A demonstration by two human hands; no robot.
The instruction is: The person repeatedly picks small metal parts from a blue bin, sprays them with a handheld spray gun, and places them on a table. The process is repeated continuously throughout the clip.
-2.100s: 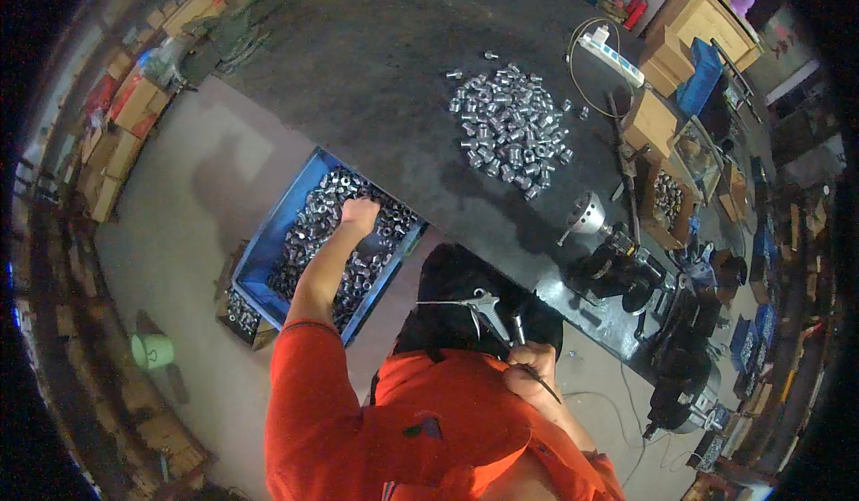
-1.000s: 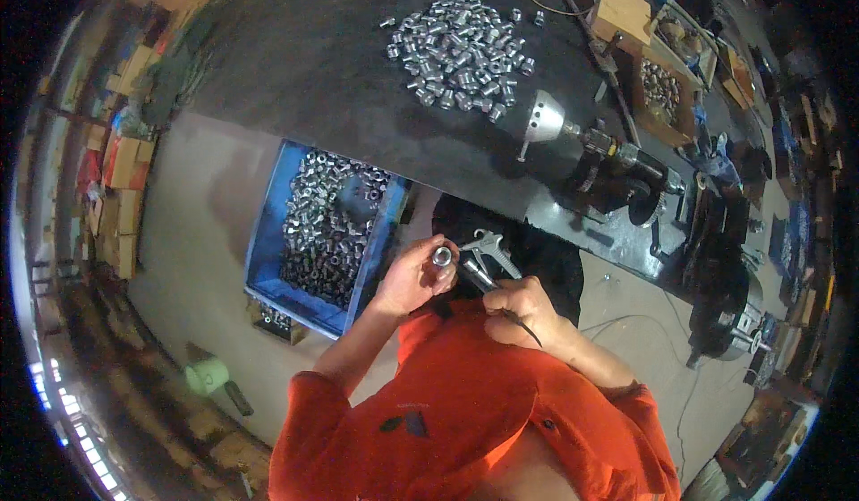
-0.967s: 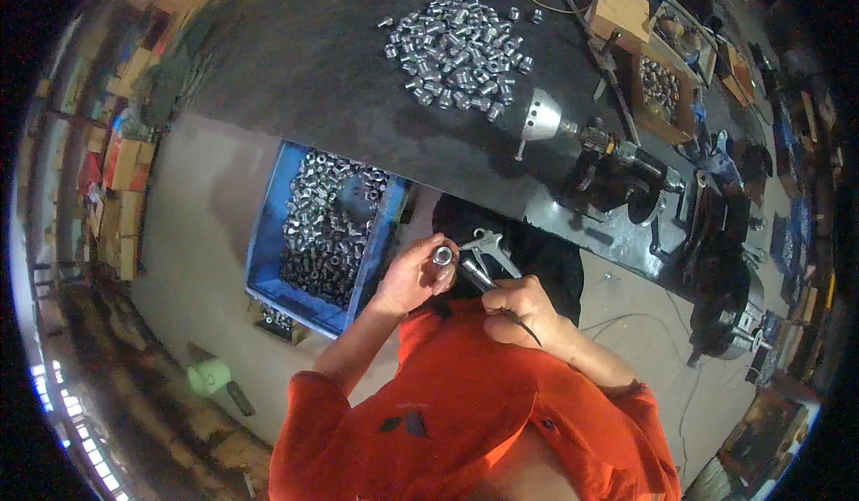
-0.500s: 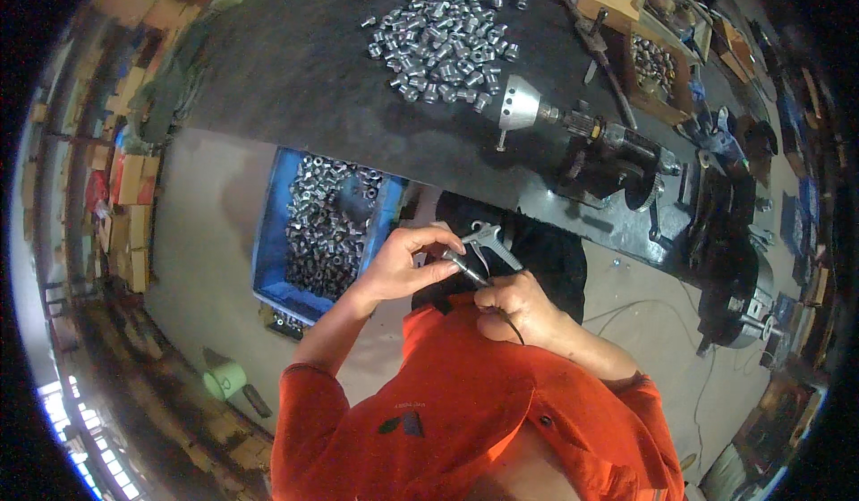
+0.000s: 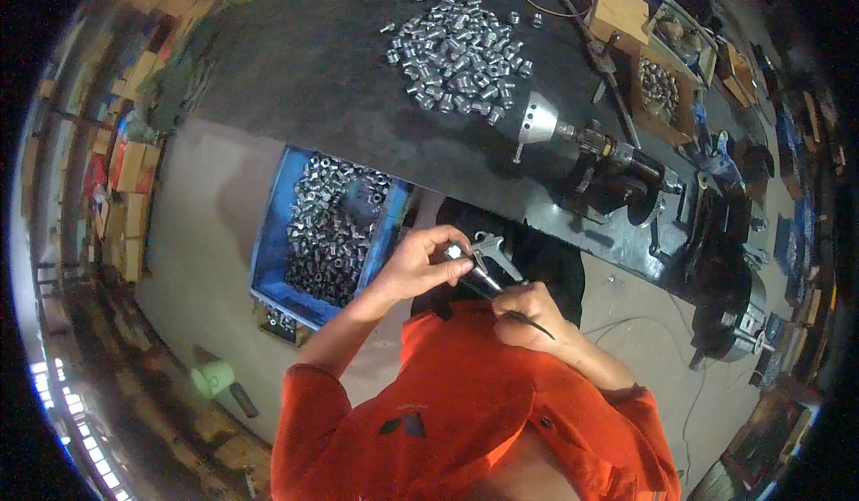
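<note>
The right hand wraps tightly around a slim, cylindrical metal tool while the left hand pinches a shiny metal fitting at its far end. At left, a smooth blue bin holds stubby metal pieces; farther off, a silvery heap lies on the dark, matte bench.

readable text: none | orange shirt: chest lettering above green-and-grey emblem, too small to read
</note>
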